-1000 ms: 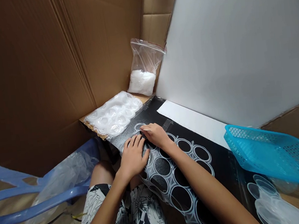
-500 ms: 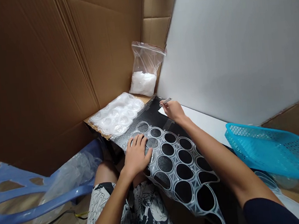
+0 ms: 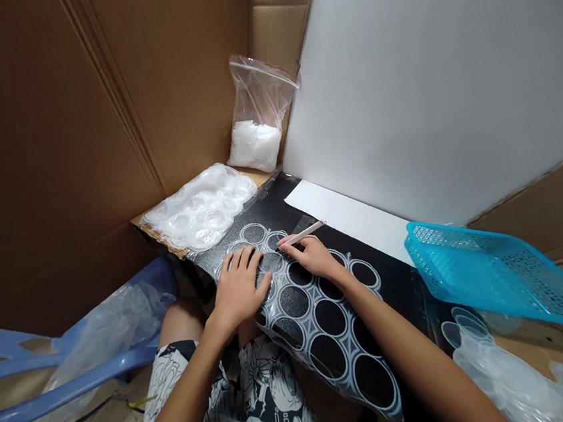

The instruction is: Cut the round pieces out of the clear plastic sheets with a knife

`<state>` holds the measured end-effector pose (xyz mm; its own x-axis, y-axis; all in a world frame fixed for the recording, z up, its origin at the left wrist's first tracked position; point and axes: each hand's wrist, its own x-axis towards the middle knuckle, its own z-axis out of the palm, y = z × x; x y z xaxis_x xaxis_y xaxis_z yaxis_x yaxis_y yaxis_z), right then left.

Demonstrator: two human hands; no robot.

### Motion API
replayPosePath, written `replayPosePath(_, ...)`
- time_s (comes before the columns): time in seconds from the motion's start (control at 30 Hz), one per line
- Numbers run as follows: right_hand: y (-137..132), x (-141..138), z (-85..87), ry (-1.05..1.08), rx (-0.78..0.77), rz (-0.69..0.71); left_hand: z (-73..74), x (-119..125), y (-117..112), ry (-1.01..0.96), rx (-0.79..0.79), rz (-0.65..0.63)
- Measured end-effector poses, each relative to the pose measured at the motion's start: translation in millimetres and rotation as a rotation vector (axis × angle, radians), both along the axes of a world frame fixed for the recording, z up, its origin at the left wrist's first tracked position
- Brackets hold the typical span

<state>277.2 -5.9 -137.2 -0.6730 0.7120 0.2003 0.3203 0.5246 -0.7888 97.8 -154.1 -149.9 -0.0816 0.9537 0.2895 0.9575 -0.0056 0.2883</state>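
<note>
A clear plastic sheet with rows of large round cut-outs or circles lies over the black tabletop and hangs past its near edge. My left hand rests flat on the sheet's left part, fingers spread, holding nothing. A slim white pen-shaped tool is pinched in my right hand. Its tip, at my fingers, is by a circle in the sheet's far rows; whether it touches the plastic I cannot tell. My right forearm covers part of the sheet's right side.
A stack of whitish plastic sheets lies at the left on cardboard. Behind it stands a zip bag with white contents. A white paper strip runs along the wall. At right are a blue basket and loose clear discs.
My right hand has come back from the white paper strip toward me with the pen-shaped tool, onto the circled sheet. My left hand stays on the sheet. The view has shifted slightly.
</note>
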Motion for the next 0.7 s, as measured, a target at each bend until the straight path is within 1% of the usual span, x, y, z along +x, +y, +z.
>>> replayPosePath(0.1,0.6,-0.2,-2.0,-0.001,0.027,-0.027,-1.0,-0.3,0.2,0.008,0.003,0.002)
replayPosePath(0.2,-1.1,0.6,-3.2,-0.01,0.077,-0.026,-1.3,-0.2,0.3,0.02,0.002,0.004)
replayPosePath(0.27,-2.5,0.6,-4.5,-0.012,0.167,0.019,-1.2,-0.2,0.1,0.03,-0.006,-0.001)
replayPosePath(0.37,-5.0,-1.4,-8.0,-0.039,0.38,0.071,-0.9,0.0,-0.3,0.06,-0.035,-0.018)
replayPosePath(0.43,-6.6,-4.2,-10.7,-0.088,0.501,0.033,-0.7,0.1,-0.4,0.079,-0.059,-0.03)
replayPosePath(0.5,-6.9,-7.5,-12.6,-0.153,0.57,-0.028,-0.7,0.1,-0.2,0.087,-0.076,-0.039)
replayPosePath(0.6,0.2,-10.9,-11.1,-0.27,0.615,-0.078,-0.5,-0.3,0.7,0.084,-0.093,-0.043)
replayPosePath(0.7,23.7,-7.3,-2.1,-0.328,0.604,-0.116,-0.2,-0.7,1.2,0.085,-0.116,-0.041)
